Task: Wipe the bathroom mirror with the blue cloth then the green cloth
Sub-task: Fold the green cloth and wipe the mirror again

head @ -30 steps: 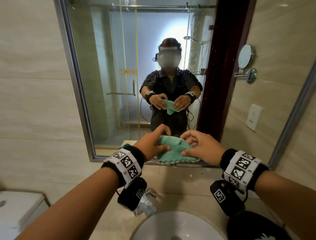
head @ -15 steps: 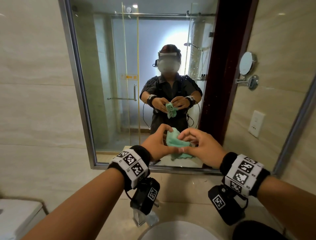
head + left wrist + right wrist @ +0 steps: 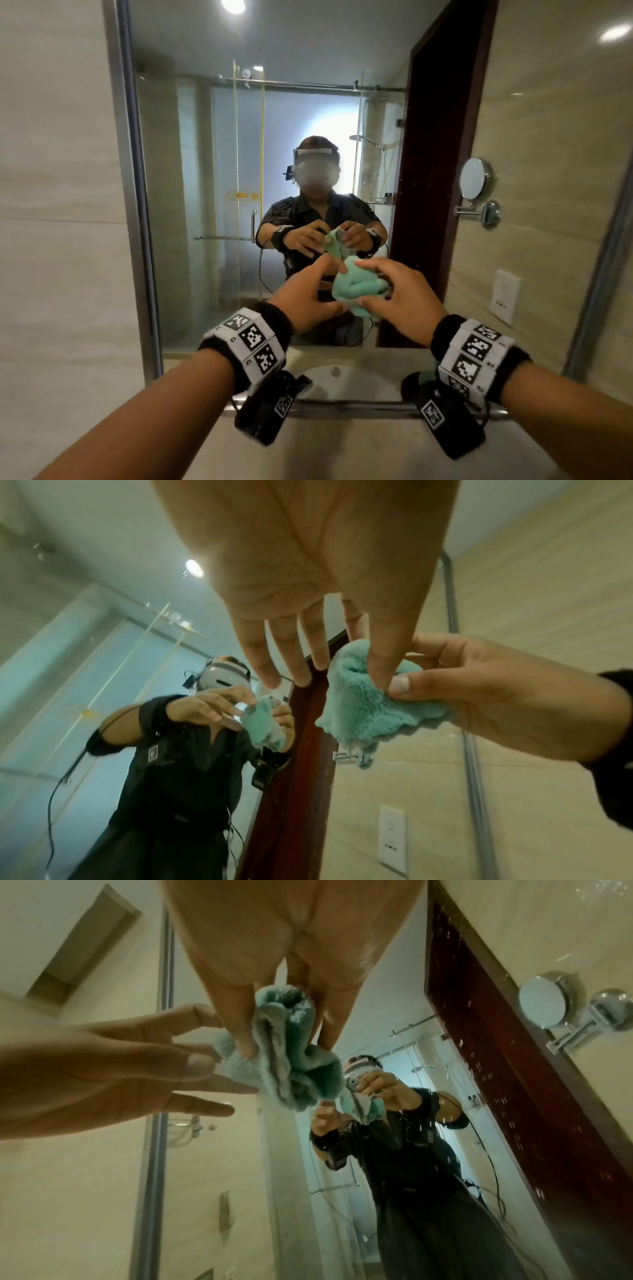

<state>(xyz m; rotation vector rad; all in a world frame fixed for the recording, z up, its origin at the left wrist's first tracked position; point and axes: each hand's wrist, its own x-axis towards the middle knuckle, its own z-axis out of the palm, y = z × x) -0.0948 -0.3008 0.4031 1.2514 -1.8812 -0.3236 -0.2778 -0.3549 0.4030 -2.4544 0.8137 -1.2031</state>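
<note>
A green cloth [image 3: 356, 287] [image 3: 359, 704] [image 3: 298, 1069] is bunched into a wad in the air, just in front of the bathroom mirror [image 3: 205, 171]. My right hand [image 3: 380, 284] [image 3: 287, 1045] grips it between thumb and fingers. My left hand [image 3: 334, 291] [image 3: 363, 669] pinches its left side with thumb and forefinger, the other fingers straight and spread. Whether the cloth touches the glass I cannot tell. The mirror reflects me holding the cloth. No blue cloth shows plainly.
A beige countertop [image 3: 342, 445] runs below the mirror's metal frame [image 3: 137, 205]. Reflected in the glass are a round shaving mirror [image 3: 474, 178], a wall socket [image 3: 505, 296], a dark door frame [image 3: 438, 171] and a glass shower door. Tiled wall lies left.
Both hands have risen in front of the mirror and gathered the cloth from a spread sheet into a tight wad. The view has tilted up, and the basin has dropped out of sight.
</note>
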